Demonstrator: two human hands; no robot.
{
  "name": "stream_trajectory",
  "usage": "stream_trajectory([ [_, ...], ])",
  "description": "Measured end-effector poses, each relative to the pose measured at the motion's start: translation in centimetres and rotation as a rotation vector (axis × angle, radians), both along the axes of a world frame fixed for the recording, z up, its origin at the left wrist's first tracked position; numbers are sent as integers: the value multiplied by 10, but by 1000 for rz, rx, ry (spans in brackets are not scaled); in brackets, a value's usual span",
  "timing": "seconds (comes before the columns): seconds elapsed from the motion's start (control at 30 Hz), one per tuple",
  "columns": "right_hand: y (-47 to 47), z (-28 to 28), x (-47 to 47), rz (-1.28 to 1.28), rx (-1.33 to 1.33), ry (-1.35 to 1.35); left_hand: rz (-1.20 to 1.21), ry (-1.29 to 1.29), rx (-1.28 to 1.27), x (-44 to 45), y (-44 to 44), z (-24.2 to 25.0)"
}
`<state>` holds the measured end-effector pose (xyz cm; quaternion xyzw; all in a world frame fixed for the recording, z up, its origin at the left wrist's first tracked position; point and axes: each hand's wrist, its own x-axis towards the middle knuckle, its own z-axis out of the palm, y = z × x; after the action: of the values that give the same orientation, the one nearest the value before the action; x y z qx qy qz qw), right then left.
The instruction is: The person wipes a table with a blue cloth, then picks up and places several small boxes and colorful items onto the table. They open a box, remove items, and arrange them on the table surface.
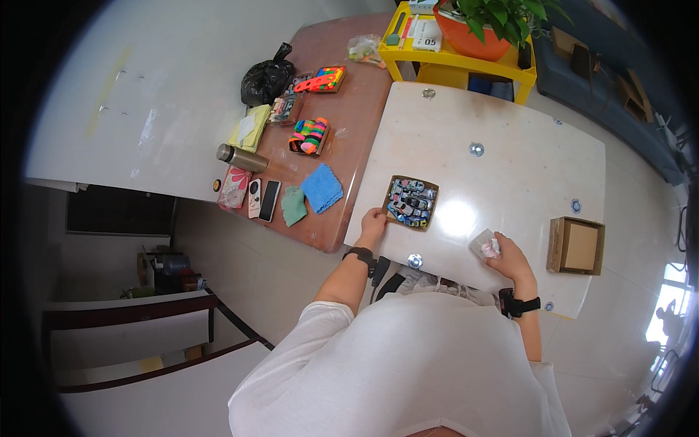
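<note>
A small open cardboard box (pixel 386 215) full of toy cars (pixel 410 202) sits on the white table (pixel 508 191) in front of me. My left hand (pixel 374 223) grips the box at its near left corner. To the right, my right hand (pixel 512 258) is closed around a clear plastic container (pixel 480 241). Something crumpled, white and pinkish, shows beside the fingers; whether it lies inside the container is hard to tell. Each of my wrists wears a black strap with a small device.
Right of my right hand stands a cardboard box (pixel 555 246) with a brown piece inside. On the reddish side table (pixel 349 142) are a blue cloth (pixel 322 188), a green cloth (pixel 294 206), phones, a steel flask (pixel 248 159) and boxes of colourful items. A yellow shelf (pixel 456 63) holds a potted plant.
</note>
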<state>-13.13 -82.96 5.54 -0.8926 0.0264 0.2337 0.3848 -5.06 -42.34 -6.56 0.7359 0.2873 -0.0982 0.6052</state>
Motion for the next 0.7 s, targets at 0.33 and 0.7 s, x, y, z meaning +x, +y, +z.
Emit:
stream_trajectory([
  [0.33,0,-2,3,12,-8,36,-67,-33,96,1,6,-8],
  [0.7,2,3,9,29,-5,27,-14,-12,29,0,9,-21],
])
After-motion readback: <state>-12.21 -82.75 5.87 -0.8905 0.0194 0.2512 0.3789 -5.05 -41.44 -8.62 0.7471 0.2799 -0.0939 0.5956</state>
